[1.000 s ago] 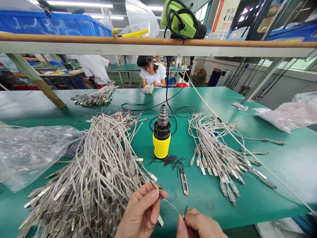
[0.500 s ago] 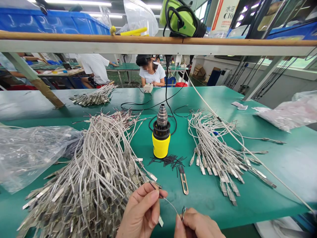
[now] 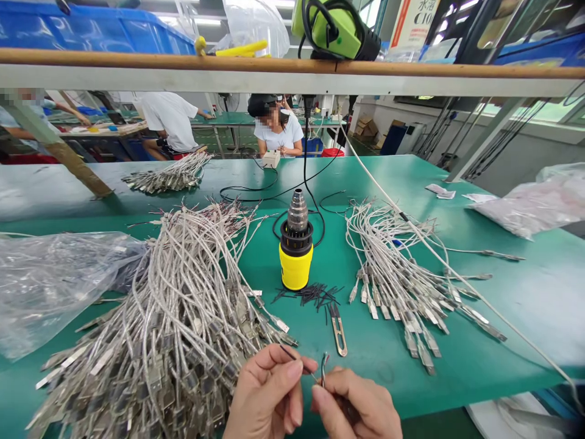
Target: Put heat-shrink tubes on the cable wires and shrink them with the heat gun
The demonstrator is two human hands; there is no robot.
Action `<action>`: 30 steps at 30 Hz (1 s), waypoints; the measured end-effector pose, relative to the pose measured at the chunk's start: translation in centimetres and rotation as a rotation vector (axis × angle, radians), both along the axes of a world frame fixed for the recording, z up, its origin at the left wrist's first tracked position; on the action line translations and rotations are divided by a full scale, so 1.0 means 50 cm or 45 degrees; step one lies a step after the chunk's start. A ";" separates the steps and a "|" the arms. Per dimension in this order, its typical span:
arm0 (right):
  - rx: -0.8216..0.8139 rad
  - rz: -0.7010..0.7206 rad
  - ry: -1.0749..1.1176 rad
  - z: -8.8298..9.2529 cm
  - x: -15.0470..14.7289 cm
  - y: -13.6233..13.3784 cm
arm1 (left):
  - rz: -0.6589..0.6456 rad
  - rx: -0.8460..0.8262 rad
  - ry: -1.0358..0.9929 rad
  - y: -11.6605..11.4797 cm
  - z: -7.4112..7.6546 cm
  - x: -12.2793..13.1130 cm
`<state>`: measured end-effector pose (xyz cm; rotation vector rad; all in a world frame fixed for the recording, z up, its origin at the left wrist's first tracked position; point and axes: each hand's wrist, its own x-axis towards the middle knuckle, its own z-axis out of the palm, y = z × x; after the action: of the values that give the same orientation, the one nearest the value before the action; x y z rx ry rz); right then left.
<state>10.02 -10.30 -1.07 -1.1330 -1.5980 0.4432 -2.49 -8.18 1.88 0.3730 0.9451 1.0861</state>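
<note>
Work in hand: one dark tube (image 3: 301, 361) and one thin wire (image 3: 314, 378), located at the near edge of the green table (image 3: 388, 350), in front of the thread snips (image 3: 339, 334).

Left hand (image 3: 269, 390): thumb and forefinger pinch the tube closely; its far end projects beyond the fingertips. Right hand (image 3: 359, 402): thumb and forefinger are closed on the wire, with short coloured conductors (image 3: 324, 364) standing up beside the grip. The fingertips of both hands are near each other but apart. The wire runs from the right fingertips to the near end of the tube; the joint is too small to confirm whether the wire is inside.

Status: this piece is judged to be partway through handling, since both hands grip it. Loose black tubing pieces (image 3: 315, 295) lie unused in front of the yellow hot-air gun (image 3: 296, 268), which stands upright, nozzle up, with neither hand touching it. The snips also lie free.

Remaining stock: a large bundle of USB cables (image 3: 183, 292) lies to the left, wire ends away from the person. A smaller cable bundle (image 3: 397, 286) lies to the right, judged to be a separately sorted batch. By quantity, much handling appears to be left.
</note>
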 end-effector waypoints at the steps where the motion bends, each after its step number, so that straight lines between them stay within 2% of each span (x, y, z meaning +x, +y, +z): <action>1: -0.042 0.044 0.043 0.000 0.003 0.001 | 0.003 -0.003 0.010 0.000 0.000 0.001; 6: -0.227 0.200 0.211 0.006 0.011 0.008 | -0.055 0.004 0.050 0.001 0.003 0.002; 11: -0.289 0.277 0.298 0.009 0.013 0.016 | -0.123 0.013 0.067 0.005 0.008 0.003; 14: -0.345 0.286 0.364 0.007 0.011 0.015 | -0.079 0.033 0.092 0.005 0.009 0.008; 17: -0.464 0.309 0.588 -0.001 0.003 0.010 | -0.022 0.059 0.117 0.003 0.007 0.012; 20: -0.592 0.319 0.929 -0.009 -0.008 0.004 | -0.054 0.076 0.127 0.001 -0.003 0.013; 23: -0.720 0.362 1.201 -0.006 -0.013 0.004 | -0.175 0.165 0.159 0.001 -0.018 0.010; 25: -0.779 0.403 1.280 0.001 -0.012 0.009 | -0.245 0.268 0.179 0.003 -0.028 0.007; 30: -0.937 0.502 1.240 0.003 -0.005 0.025 | -0.196 0.480 0.323 0.009 -0.035 0.003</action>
<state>9.75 -9.07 -0.94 -0.8510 -0.7557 1.6526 -2.34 -7.72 0.11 0.8966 0.9143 1.0897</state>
